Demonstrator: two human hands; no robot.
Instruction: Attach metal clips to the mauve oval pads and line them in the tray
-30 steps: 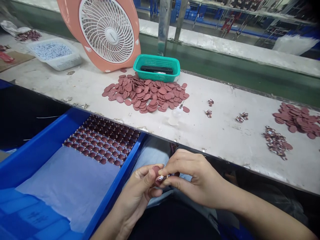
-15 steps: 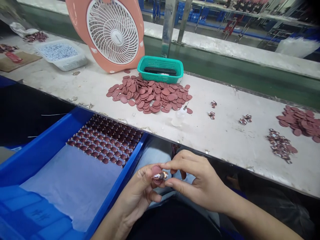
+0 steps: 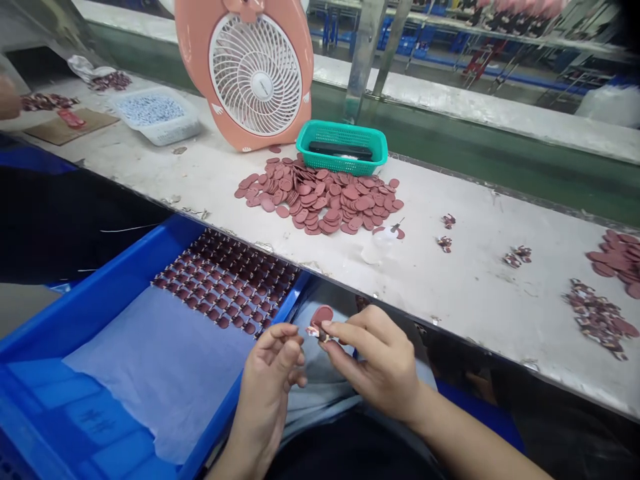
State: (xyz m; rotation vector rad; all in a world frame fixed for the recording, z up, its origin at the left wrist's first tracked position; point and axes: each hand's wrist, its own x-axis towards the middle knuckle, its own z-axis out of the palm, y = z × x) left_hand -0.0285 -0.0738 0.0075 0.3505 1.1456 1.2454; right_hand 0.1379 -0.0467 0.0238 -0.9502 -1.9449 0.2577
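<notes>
My right hand (image 3: 380,360) pinches a small piece between thumb and forefinger: a dark red oval disc (image 3: 323,313) with a little white-and-brown ornament (image 3: 318,333) across its lower part. Just left of it is my left hand (image 3: 275,363), its fingers curled but apart, with no hold on the piece. Both hands are over my lap, below the table edge. To their left, a blue crate (image 3: 30,327) has rows of similar finished-looking pieces (image 3: 215,293) laid on a pale sheet (image 3: 165,360).
On the table (image 3: 480,293) lie a heap of dark red oval discs (image 3: 320,197), a small white bottle with a thin tip (image 3: 387,233), and ornament clusters (image 3: 597,317). Behind stand an orange fan (image 3: 200,60), a green basket (image 3: 343,163) and a white tub (image 3: 160,133). Another person's hand (image 3: 7,97) shows far left.
My left hand has let go of the piece and drawn slightly left. The right hand now holds it alone, with its disc raised. The view has shifted left.
</notes>
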